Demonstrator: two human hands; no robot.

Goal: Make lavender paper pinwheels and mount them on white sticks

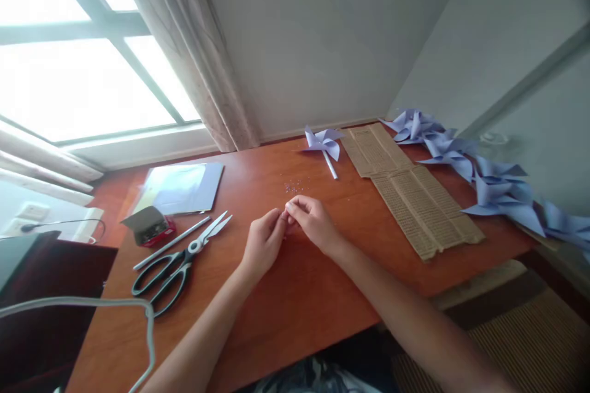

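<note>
Over the middle of the wooden table [295, 295], my left hand [265, 239] and my right hand [311, 220] meet at the fingertips. Both are closed in a pinch; whatever lies between the fingers is too small to make out. Just beyond them, a scatter of tiny beads or bits [294, 186] lies on the tabletop. A lilac paper pinwheel [324, 142] on a white stick rests farther back. To the left of my left hand are scissors [188, 255] with dark handles, a thin rolled paper stick [173, 242] and an opened small red box [154, 230].
Sheets of paper [209, 187] in a clear sleeve lie at the back left. Flattened corrugated cardboard [410, 196] covers the right side, with several lilac pinwheels [498, 190] lined up along the right edge. A white cable [83, 302] crosses the lower left.
</note>
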